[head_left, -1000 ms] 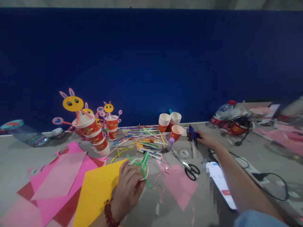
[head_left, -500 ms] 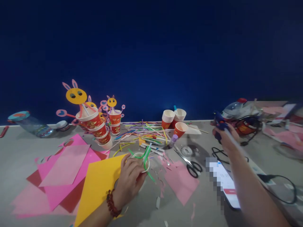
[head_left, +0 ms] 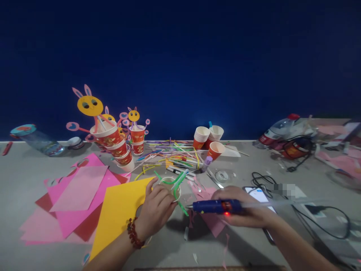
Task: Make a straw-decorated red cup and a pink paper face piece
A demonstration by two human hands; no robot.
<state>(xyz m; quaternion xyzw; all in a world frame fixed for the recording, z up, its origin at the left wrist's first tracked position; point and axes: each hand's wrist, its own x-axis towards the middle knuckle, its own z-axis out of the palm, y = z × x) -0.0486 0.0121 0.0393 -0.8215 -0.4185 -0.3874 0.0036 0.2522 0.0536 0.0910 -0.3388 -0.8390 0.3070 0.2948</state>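
Well in from the table's [head_left: 17,184] far edge, your right hand [head_left: 251,216] clamps its fingers around a blue glue gun [head_left: 216,206], held near level, presumably for aim; your left hand [head_left: 158,210] closes its fingers on a paper cup [head_left: 170,187], likely steadying its splayed green straws [head_left: 179,181], one tip beside the nozzle [head_left: 189,206].

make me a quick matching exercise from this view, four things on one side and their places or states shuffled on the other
Column 1
1. glue gun
2. green straws
3. yellow sheet
4. plastic bottle with a red cap

Column 2
A. lying flat, with the left forearm across it
B. tilted, at the back right of the table
C. gripped in the right hand, a red light glowing on it
D. sticking out of the paper cup at the left hand

Pairs: 1-C, 2-D, 3-A, 4-B
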